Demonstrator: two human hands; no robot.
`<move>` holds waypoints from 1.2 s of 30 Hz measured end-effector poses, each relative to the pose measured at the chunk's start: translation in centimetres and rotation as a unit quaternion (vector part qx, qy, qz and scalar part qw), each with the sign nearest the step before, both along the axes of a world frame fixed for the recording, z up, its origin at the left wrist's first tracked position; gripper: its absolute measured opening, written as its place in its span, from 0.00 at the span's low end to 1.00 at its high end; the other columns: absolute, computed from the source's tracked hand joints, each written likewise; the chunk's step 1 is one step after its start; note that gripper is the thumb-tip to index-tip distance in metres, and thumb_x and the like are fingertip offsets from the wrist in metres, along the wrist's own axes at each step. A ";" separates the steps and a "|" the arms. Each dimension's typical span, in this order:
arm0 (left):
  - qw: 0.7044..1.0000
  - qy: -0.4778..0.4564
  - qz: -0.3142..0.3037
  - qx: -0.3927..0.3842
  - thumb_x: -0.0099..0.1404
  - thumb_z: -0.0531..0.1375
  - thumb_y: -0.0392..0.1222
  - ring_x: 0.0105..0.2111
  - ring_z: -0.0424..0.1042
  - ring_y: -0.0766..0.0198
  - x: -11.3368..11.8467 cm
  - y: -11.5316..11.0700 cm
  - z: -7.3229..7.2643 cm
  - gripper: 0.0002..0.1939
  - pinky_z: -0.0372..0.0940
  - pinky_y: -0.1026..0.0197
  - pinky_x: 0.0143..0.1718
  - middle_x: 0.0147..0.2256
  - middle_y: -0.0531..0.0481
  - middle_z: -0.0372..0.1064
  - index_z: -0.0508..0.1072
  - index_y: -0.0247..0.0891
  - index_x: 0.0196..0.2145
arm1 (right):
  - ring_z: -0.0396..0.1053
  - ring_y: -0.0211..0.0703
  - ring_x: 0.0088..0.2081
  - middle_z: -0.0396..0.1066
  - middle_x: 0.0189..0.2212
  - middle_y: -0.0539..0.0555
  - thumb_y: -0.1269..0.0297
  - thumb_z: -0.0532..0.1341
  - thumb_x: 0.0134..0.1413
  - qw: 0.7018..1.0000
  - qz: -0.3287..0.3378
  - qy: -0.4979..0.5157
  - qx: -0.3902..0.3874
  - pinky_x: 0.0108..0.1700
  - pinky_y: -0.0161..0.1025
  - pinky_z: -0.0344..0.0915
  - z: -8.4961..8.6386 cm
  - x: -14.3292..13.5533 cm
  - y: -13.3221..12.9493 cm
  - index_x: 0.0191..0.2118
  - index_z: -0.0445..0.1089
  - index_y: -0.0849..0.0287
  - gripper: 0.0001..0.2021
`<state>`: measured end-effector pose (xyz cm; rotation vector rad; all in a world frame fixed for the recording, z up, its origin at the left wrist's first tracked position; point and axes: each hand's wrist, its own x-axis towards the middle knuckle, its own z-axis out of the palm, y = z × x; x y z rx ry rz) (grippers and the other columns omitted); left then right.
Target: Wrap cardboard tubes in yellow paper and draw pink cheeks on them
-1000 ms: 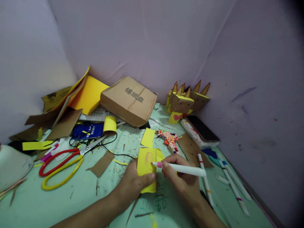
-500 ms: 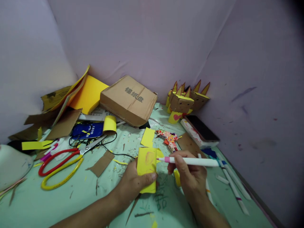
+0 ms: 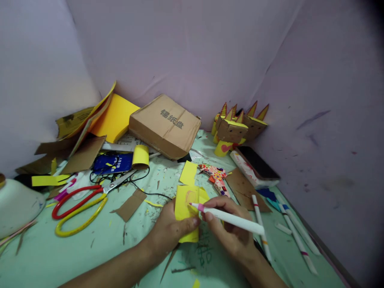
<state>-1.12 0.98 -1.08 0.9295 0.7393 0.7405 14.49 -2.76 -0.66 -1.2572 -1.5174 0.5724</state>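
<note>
Near the middle of the view, my left hand (image 3: 172, 226) grips a yellow paper-covered piece (image 3: 186, 214), its thumb across the lower front. A pinkish rounded outline is drawn on the upper part of that face. Between the fingers and thumb of my right hand (image 3: 229, 228) is a white felt-tip pen (image 3: 237, 221) with a pink collar. The pen slants, its pink tip at the drawn outline; whether it touches the paper I cannot tell. Just behind lie a flat yellow scrap (image 3: 189, 173) and a flower-patterned piece (image 3: 214, 174).
Red-and-yellow-handled scissors (image 3: 81, 210) lie left, by a yellow roll (image 3: 140, 156) and a blue packet (image 3: 112, 164). A cardboard box (image 3: 165, 126) stands behind. Small cardboard figures (image 3: 232, 130) and a phone (image 3: 258, 162) are back right. Several markers (image 3: 297, 236) lie right.
My right hand has moved slightly left and down, bringing the pen's tip from beside the yellow piece over its face. The pen now slants more. The whole view has shifted slightly.
</note>
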 end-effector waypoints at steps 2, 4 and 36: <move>1.000 0.015 0.002 0.007 0.50 0.67 0.43 0.33 0.70 0.60 0.1 0.0 -0.1 0.20 0.65 0.64 0.32 0.34 0.46 0.73 0.71 0.32 0.40 | 0.69 0.37 0.24 0.73 0.24 0.49 0.68 0.61 0.50 1.000 0.010 -0.020 0.010 0.24 0.30 0.64 0.0 -0.1 0.0 0.32 0.71 0.56 0.03; 1.000 0.017 0.005 0.009 0.50 0.67 0.43 0.33 0.71 0.59 0.2 -0.1 -0.2 0.20 0.66 0.63 0.33 0.34 0.46 0.73 0.71 0.32 0.40 | 0.70 0.38 0.25 0.74 0.24 0.50 0.68 0.60 0.50 0.999 0.019 -0.033 0.015 0.25 0.31 0.64 0.1 -0.2 0.0 0.32 0.72 0.56 0.03; 0.998 0.063 0.018 0.005 0.47 0.68 0.47 0.35 0.73 0.56 0.2 0.1 0.0 0.24 0.67 0.63 0.33 0.35 0.46 0.76 0.72 0.34 0.41 | 0.71 0.37 0.22 0.75 0.23 0.52 0.71 0.59 0.46 0.999 -0.001 -0.023 0.044 0.23 0.30 0.66 1.2 -1.0 0.2 0.30 0.72 0.61 0.05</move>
